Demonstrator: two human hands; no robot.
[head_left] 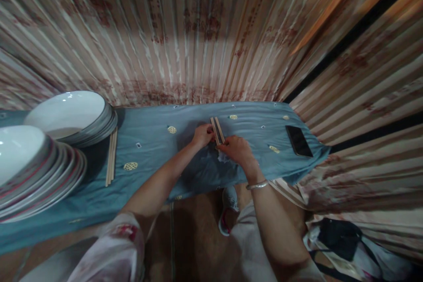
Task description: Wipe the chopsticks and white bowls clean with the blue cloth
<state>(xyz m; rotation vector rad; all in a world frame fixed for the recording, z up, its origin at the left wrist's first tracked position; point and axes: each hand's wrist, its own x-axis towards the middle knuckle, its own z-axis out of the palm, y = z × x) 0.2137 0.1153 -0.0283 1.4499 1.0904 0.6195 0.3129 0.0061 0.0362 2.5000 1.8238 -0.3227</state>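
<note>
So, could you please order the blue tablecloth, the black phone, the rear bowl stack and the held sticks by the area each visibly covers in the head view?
1. Blue tablecloth
2. Rear bowl stack
3. Black phone
4. Held sticks, judging only the part the fingers leave visible

Dim light; glints on bowls (71, 114); soft blur; edges stretched.

Bowl stacks (69, 114) at left; chopsticks (220, 130) between hands (236, 147); phone (299, 141) at right; curtain (198, 31) behind
</note>
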